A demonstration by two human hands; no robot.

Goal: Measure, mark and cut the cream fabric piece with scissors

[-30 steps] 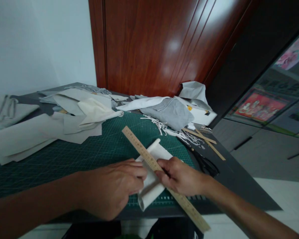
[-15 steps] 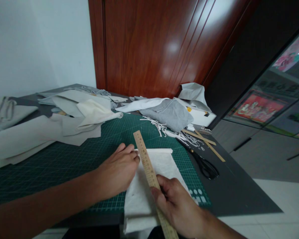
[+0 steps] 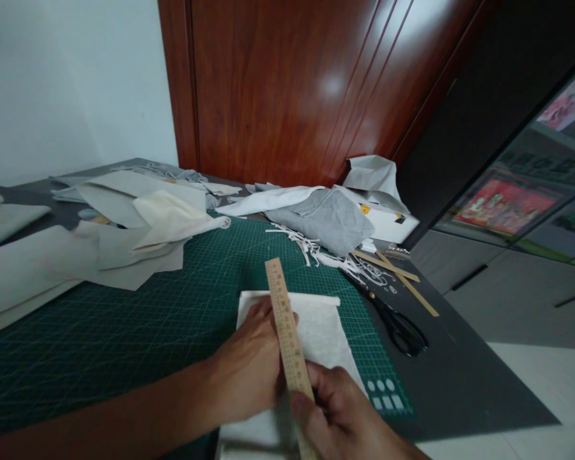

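A strip of white cloth (image 3: 321, 326) with a folded far edge lies on the green cutting mat (image 3: 211, 268) in front of me. My right hand (image 3: 338, 409) is closed around the lower part of a wooden ruler (image 3: 287, 332), thumb on top. The ruler slants over the cloth, its far end pointing away from me. My left hand (image 3: 253, 358) rests on the cloth, left of and partly beneath the ruler. Its fingers reach forward under the ruler, apart from one another, with some of them hidden.
Black scissors (image 3: 400, 326) and wooden strips (image 3: 407, 281) lie to the right. White cord scraps (image 3: 311, 246), grey cloth (image 3: 330, 217) and a white box (image 3: 388, 223) sit at the back. Pale fabric pieces (image 3: 129, 249) are heaped at left. The table's right edge (image 3: 522, 390) shows.
My left hand has moved right, from the cloth's left edge onto the cloth beneath the ruler. The ruler in my right hand has turned more upright, and the near part of the cloth has shifted left.
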